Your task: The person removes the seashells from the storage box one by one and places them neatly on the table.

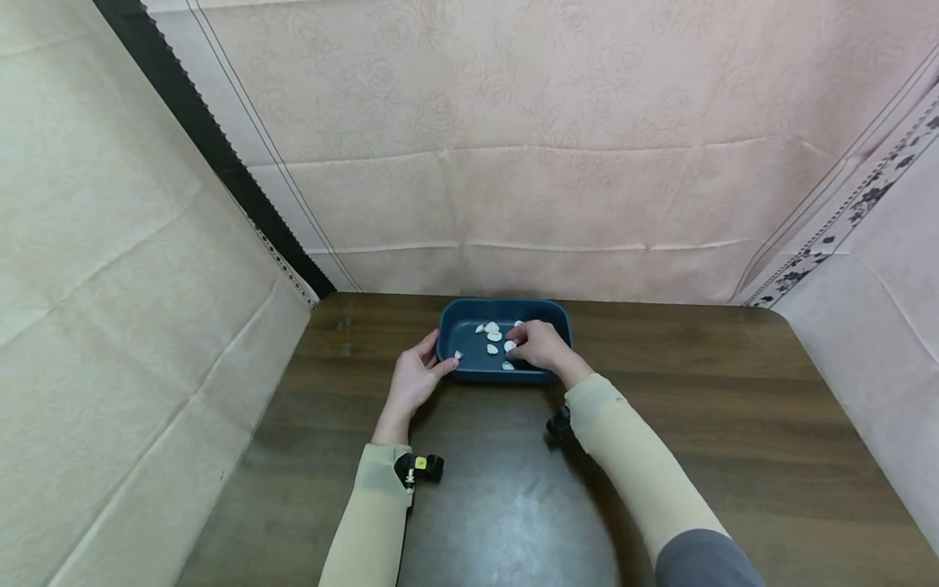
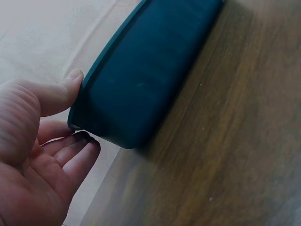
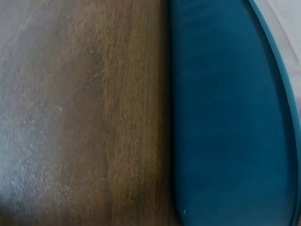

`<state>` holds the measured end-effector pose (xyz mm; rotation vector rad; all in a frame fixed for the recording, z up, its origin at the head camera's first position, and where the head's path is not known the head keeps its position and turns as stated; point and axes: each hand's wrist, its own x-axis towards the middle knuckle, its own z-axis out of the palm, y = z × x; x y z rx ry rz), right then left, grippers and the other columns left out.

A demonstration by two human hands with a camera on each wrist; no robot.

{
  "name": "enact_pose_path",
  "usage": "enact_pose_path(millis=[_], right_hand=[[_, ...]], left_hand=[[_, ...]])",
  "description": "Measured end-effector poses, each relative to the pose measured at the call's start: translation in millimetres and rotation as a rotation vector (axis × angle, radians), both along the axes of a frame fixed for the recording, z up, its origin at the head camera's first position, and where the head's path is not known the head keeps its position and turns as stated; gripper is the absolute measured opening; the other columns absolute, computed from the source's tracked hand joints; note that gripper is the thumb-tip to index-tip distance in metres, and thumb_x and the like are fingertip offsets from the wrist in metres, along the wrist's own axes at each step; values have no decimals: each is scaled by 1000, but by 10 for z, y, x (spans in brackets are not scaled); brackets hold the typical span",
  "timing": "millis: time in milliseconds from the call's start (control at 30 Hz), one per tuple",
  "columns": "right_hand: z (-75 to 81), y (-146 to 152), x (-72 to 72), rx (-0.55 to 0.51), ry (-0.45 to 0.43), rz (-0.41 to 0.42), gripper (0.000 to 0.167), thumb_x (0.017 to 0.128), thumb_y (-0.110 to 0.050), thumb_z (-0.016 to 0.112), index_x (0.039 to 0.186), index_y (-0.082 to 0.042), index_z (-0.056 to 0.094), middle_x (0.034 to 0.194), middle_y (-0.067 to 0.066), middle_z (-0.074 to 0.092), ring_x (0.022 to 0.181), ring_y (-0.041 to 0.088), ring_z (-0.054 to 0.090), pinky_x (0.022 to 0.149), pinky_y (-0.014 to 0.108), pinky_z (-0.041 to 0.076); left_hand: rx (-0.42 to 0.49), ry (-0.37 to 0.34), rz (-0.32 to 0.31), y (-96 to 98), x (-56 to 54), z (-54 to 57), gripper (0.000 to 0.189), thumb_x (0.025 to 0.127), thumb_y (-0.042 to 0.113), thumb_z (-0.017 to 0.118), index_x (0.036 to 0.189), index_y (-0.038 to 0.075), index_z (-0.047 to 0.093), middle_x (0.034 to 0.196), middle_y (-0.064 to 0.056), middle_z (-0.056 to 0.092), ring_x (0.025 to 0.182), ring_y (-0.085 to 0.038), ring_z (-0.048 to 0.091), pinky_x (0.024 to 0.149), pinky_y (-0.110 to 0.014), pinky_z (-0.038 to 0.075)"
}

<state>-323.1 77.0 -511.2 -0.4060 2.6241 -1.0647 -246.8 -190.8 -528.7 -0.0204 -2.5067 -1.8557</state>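
A dark blue rectangular tray [image 1: 469,377] stands near the table's back edge with several small white pieces [image 1: 492,328] in it, flat and pebble- or shell-like. My left hand [image 1: 412,381] grips its left end. In the left wrist view, that hand's thumb is on the tray's rim [image 2: 77,99] and the fingers are against the outside. My right hand [image 1: 544,346] reaches into the tray's right half, pinching a white piece [image 1: 509,346] between thumb and fingers. The right wrist view shows only the tray's outer side [image 3: 225,113] and table; the hand is out of that view.
The wooden table [image 1: 719,391] extends to both sides and in front of the tray. Pale patterned cloth [image 1: 543,196] hangs behind it, with more cloth at left [image 1: 147,342] and right [image 1: 873,326]. A dark strip [image 1: 220,155] runs along the left corner.
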Motion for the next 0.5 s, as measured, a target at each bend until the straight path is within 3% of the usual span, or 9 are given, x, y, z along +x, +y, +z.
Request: enact_pose_path(millis=[200,333,500], right_hand=[[65,41,17,-153,90,-76,31,99,-19,80,127,-6,74,114,9,72,102,28,64,95,44,58],[139,127,67,-229,153,-109,30,100,-24,80,127,-11,75,115,7,73,104,26,66,95,43,60],[194,313,169,-325,158,-125,40,99,-29,81,133,-10,73,118,6,74,107,26,67,96,43,61]], left_hand=[[-11,-6,3,11,6,17,73,98,14,81,162,4,46,167,-15,43,148,-32,49,116,-43,45],[-10,-11,5,20,4,28,73,98,12,80,162,3,45,167,-15,43,148,-32,48,116,-43,45],[-16,-17,10,27,-3,27,73,99,13,80,163,5,44,167,-14,43,149,-32,48,117,-44,44]])
